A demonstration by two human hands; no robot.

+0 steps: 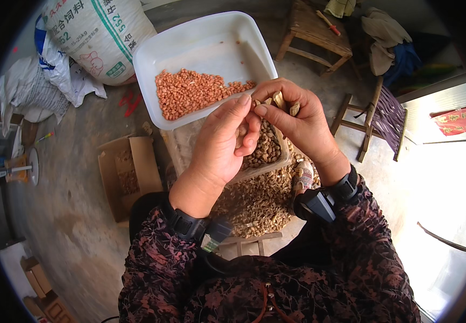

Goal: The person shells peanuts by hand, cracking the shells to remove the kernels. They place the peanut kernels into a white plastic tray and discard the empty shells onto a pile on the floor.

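My left hand [216, 145] and my right hand [297, 115] meet at the fingertips, pinching a small peanut [256, 104] that the fingers partly hide. Pale cracked peanut shells [280, 100] stick out between the fingers of my right hand. Something brown, seemingly unshelled peanuts [241, 133], rests under the curled fingers of my left hand. Below the hands, a shallow container [286, 158] holds unshelled peanuts [269, 150]. Just beyond, a white plastic tub [200, 48] has reddish shelled peanuts [192, 93] gathered at its near side.
Loose peanut shells [257, 206] cover the floor between my feet. At left stand an open cardboard box [146, 161] and a large woven feed sack [99, 36]. A wooden stool [317, 32] and a folding chair [386, 117] are at right.
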